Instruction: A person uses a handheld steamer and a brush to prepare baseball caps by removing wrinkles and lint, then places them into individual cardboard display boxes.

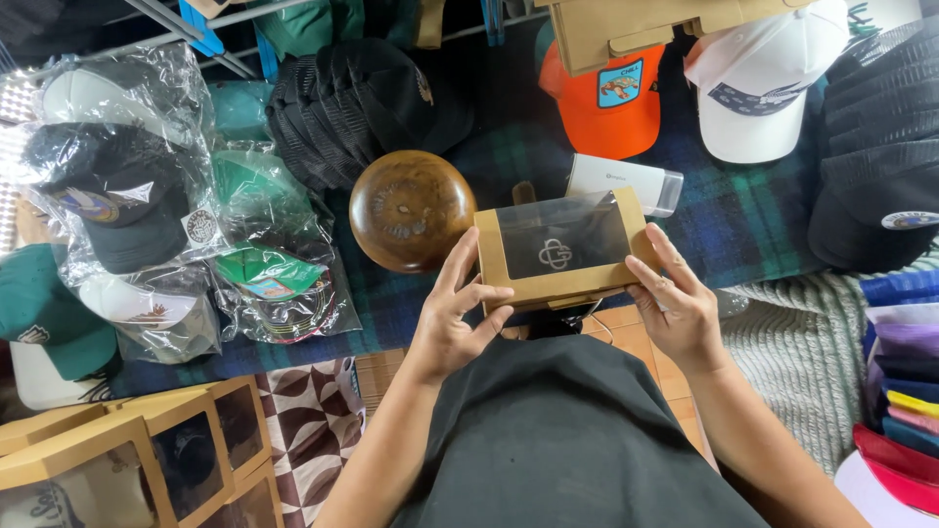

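1. Head view: a brown cardboard box (558, 252) with a clear window on top is held up over the dark checked cloth (743, 205), in front of the person's body.
2. The left hand (452, 318) grips the box's left end, fingers bent around the edge.
3. The right hand (677, 301) grips its right end the same way.
4. Just beside the box, to the left, sits a round wooden dome (411, 209).
5. Behind it lie a black cap (367, 103), an orange cap (611, 108) and a white cap (763, 83).
6. Caps in clear bags (127, 186) lie far left.
7. More window boxes (147, 460) sit at the bottom left.
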